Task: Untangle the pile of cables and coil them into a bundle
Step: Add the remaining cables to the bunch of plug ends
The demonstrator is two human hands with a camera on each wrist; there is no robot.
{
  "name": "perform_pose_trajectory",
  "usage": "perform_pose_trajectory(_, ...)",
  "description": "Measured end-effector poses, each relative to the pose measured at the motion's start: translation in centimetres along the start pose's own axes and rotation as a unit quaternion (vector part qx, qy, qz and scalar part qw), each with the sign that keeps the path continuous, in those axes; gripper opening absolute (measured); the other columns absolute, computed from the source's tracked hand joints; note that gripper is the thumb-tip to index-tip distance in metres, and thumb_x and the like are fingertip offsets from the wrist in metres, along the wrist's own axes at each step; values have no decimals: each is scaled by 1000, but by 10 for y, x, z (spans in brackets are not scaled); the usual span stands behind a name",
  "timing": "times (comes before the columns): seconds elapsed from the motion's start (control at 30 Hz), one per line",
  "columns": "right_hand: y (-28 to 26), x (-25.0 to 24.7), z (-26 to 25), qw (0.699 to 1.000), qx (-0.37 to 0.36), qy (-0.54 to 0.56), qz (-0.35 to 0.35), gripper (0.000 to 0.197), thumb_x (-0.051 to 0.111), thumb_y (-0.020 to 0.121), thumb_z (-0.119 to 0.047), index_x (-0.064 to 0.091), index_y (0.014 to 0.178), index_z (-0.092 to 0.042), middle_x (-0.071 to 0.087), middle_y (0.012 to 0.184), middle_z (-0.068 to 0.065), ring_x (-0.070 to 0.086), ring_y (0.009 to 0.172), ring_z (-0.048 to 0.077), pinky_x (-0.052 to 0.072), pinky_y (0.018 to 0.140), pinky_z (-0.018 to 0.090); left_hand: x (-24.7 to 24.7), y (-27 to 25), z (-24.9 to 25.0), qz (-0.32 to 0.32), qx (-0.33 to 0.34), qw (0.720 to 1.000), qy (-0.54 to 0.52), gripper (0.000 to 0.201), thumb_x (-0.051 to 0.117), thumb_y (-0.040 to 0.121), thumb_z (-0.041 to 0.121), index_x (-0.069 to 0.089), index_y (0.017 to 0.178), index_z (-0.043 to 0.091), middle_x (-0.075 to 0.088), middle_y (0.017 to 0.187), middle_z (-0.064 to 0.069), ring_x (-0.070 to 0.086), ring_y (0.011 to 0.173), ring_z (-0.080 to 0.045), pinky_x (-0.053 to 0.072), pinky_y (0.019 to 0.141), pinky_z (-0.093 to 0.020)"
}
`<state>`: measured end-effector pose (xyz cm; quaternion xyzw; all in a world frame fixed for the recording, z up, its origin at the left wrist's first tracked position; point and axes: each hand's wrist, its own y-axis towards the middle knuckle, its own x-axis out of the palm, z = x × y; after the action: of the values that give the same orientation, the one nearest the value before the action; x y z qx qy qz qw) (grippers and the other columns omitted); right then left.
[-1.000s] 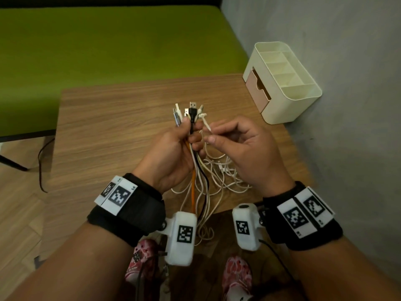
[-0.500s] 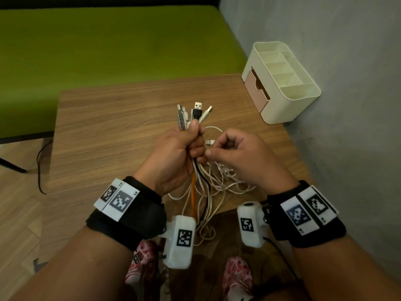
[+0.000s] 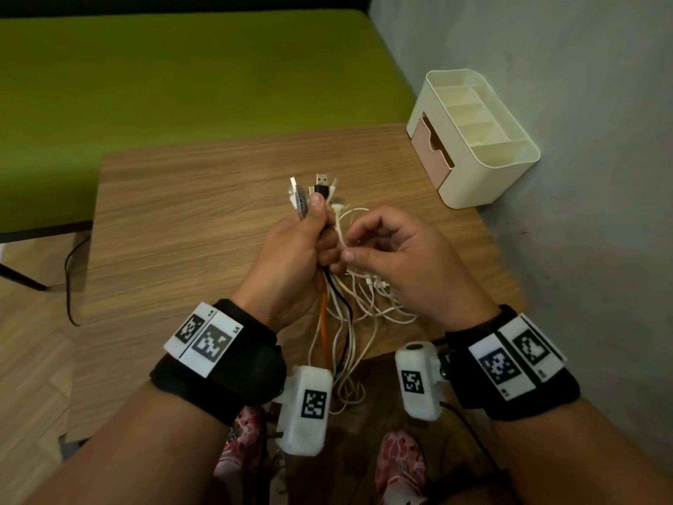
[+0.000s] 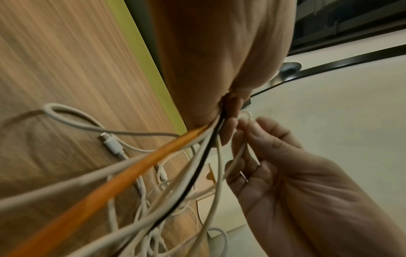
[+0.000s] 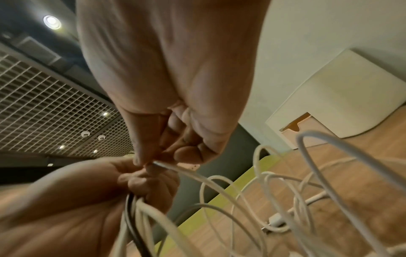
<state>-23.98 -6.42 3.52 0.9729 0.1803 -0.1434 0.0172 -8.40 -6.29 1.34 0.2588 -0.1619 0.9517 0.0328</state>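
The left hand (image 3: 291,256) grips the gathered cables (image 3: 340,311) upright above the counter (image 3: 182,227), plugs on top. The right hand (image 3: 397,256), which a moment ago was empty, now pinches a white cable (image 3: 339,227), ready to join the bundle.
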Motion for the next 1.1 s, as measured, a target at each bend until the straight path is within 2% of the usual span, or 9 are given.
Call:
perform_pose_trajectory(0.07, -1, 0, 0, 1000, 1, 2, -19, 17, 69, 87, -1, 65, 94, -15, 71, 94, 1, 74, 83, 13, 61, 80, 37, 0, -1, 0, -26, 18, 999, 31, 41, 39, 101, 45, 52, 107, 7, 35, 62, -3, 35, 53, -9, 35, 54, -24)
perform_pose_trajectory(0.13, 0, -2, 0, 1000, -1, -9, -20, 17, 70, 87, -2, 66, 94, -17, 72, 96, 2, 74, 83, 14, 60, 82, 43, -1, -2, 1, -52, 31, 996, 70, 49, 43, 98, 46, 60, 98, 0, 49, 71, -14, 45, 60, -13, 39, 56, -23)
perform_pose_trajectory(0.23, -2, -4, 0, 999, -17, -20, -31, 16, 70, 86, -1, 67, 92, -16, 72, 93, 2, 74, 84, 16, 59, 83, 47, -1, -6, 2, -80, 39, 992, 95, 45, 46, 95, 44, 68, 85, 7, 61, 80, -14, 54, 67, -16, 41, 56, -23)
perform_pose_trajectory(0.43, -6, -8, -4, 992, -53, -108, -44, 13, 76, 82, -5, 69, 87, -15, 68, 79, -13, 67, 75, -4, 47, 66, 11, 0, -7, 3, -99, 36, 991, 87, 32, 48, 97, 33, 57, 83, 6, 51, 69, -7, 48, 60, -13, 41, 55, -22)
perform_pose_trajectory(0.53, -7, -11, -4, 992, -12, -123, -36, 14, 81, 78, -21, 69, 84, -23, 68, 78, -10, 65, 70, 7, 52, 61, 20, -1, -9, 4, -81, 27, 993, 78, 27, 49, 97, 29, 49, 79, 9, 35, 59, -3, 37, 53, -13, 39, 55, -25)
perform_pose_trajectory(0.63, -5, -16, -1, 996, 16, -86, 31, 13, 75, 83, -38, 68, 93, -33, 70, 87, -11, 68, 77, 11, 58, 67, 30, -2, -9, 4, -98, 15, 993, 61, 27, 47, 100, 29, 49, 79, 12, 33, 60, 2, 34, 52, -9, 38, 54, -22)
perform_pose_trajectory(0.8, 1, -17, -2, 992, -18, -31, 123, 11, 69, 91, -27, 67, 100, -33, 73, 88, -9, 69, 75, 4, 55, 67, 20, 1, -9, 1, -124, -26, 989, 80, 28, 47, 97, 35, 49, 77, 17, 38, 63, 4, 37, 55, -8, 41, 56, -22)
perform_pose_trajectory(1.0, 1, -16, -1, 993, -22, -27, 112, 17, 74, 87, -24, 73, 102, -30, 75, 97, -7, 70, 92, 15, 59, 85, 43, 0, -7, -7, -113, -1, 984, 136, 30, 51, 91, 50, 59, 86, 22, 41, 65, 5, 38, 57, -10, 35, 57, -28)
perform_pose_trajectory(1.1, 0, -17, -3, 995, -19, -18, 93, 18, 75, 85, -22, 74, 102, -26, 75, 99, -4, 71, 94, 14, 58, 88, 42, -2, -6, -10, -111, 14, 983, 148, 26, 51, 90, 52, 70, 90, 34, 49, 70, 5, 48, 66, -11, 42, 66, -32)
